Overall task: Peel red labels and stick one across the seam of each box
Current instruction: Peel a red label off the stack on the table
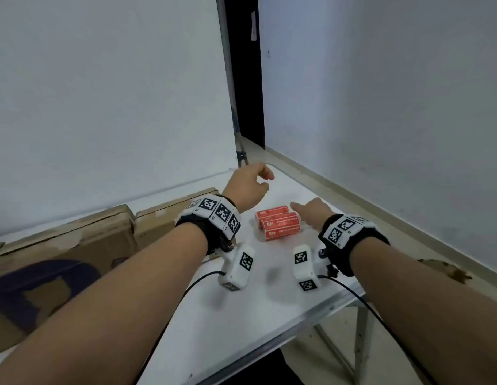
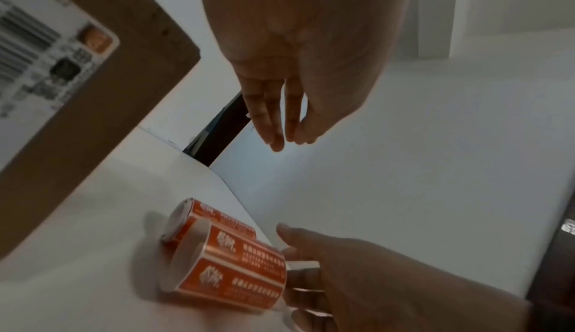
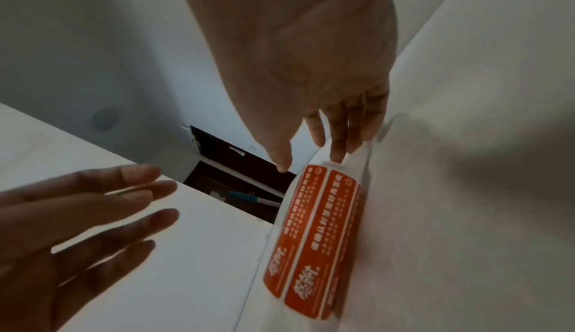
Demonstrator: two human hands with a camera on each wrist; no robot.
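Observation:
Two rolls of red labels (image 1: 278, 222) lie side by side on the white table (image 1: 241, 315); the left wrist view shows their paper cores (image 2: 230, 261). My right hand (image 1: 303, 209) reaches to the rolls' right end with fingers straight, and its fingertips (image 3: 339, 155) touch the near roll (image 3: 317, 239) at its far end. My left hand (image 1: 260, 182) hovers above the table behind the rolls, fingers relaxed (image 2: 277, 125) and empty. Brown cardboard boxes (image 1: 75, 245) lie at the left; their seams are not clear.
A second cardboard box (image 1: 169, 218) lies behind my left wrist and carries a white shipping label (image 2: 46, 54). The table's right edge (image 1: 339, 298) is close to my right forearm. White walls stand behind, with a dark gap (image 1: 246, 79) between them.

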